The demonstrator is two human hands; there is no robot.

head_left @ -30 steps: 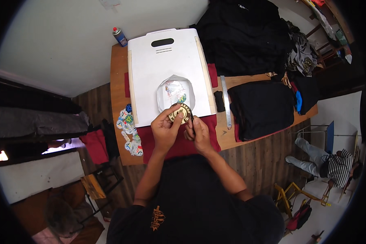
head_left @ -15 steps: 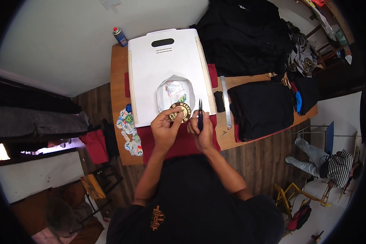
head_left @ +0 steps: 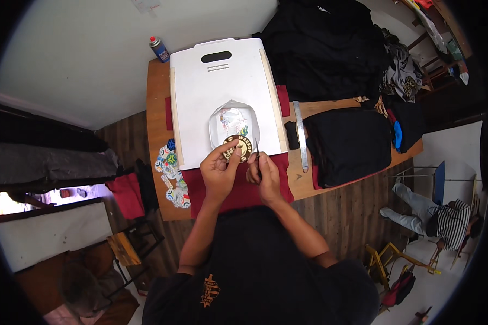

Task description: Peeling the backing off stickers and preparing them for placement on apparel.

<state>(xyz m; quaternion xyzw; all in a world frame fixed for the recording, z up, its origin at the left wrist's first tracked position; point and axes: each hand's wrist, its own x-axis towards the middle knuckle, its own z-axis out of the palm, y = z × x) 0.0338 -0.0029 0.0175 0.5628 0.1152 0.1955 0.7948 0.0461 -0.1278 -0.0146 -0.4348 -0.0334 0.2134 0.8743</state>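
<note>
My left hand [head_left: 218,172] pinches a round brown-and-cream patch [head_left: 234,152] between thumb and fingers. In my right hand [head_left: 265,181] is a pair of thread snips [head_left: 257,147], their blades pointing up beside the patch's right edge. Both hands are over the near edge of a white board [head_left: 192,108] with an oval handle hole. Just beyond the patch, a pale many-sided container [head_left: 216,125] sits on the board, with small colourful pieces inside. Dark red cloth [head_left: 200,187] lies under the board and my wrists.
Colourful round patches [head_left: 171,168] lie at the wooden table's left edge. A spray can [head_left: 159,50] stands at the far left corner. Right of the board are a metal ruler [head_left: 301,138] and folded black cloth [head_left: 347,146]. Two other people are in the room, lower left and right.
The snips have moved left, closer to the patch, and are turned more edge-on. My left hand has tilted the patch slightly.
</note>
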